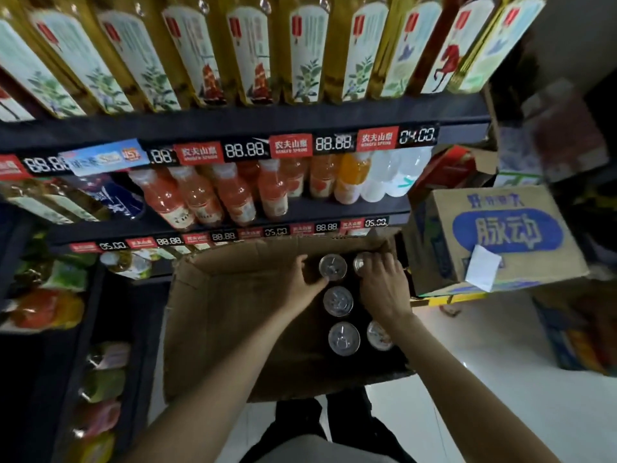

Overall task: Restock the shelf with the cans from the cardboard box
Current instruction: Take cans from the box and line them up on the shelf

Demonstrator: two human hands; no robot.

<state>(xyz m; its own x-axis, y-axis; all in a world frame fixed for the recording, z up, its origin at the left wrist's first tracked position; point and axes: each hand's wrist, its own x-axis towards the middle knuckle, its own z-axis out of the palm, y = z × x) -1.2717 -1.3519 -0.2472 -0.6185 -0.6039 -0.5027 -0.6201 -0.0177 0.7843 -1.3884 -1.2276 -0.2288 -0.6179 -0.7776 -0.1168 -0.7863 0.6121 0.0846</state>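
An open cardboard box (217, 322) sits on the floor in front of the shelf (233, 128). Several silver-topped cans stand upright in its right half. My left hand (305, 284) reaches into the box, its fingers curled round the side of the far left can (333, 267). My right hand (384, 285) grips the far right can (362, 262) from above, covering most of it. Another can (338, 300) stands between my hands, and two more cans (344, 338) stand nearer to me.
Shelves hold rows of bottled drinks (233, 198) behind price strips. A second printed carton (494, 238) is stacked to the right of the box, more cartons (577, 332) beyond it. White tiled floor (484, 379) lies at right; my legs are below the box.
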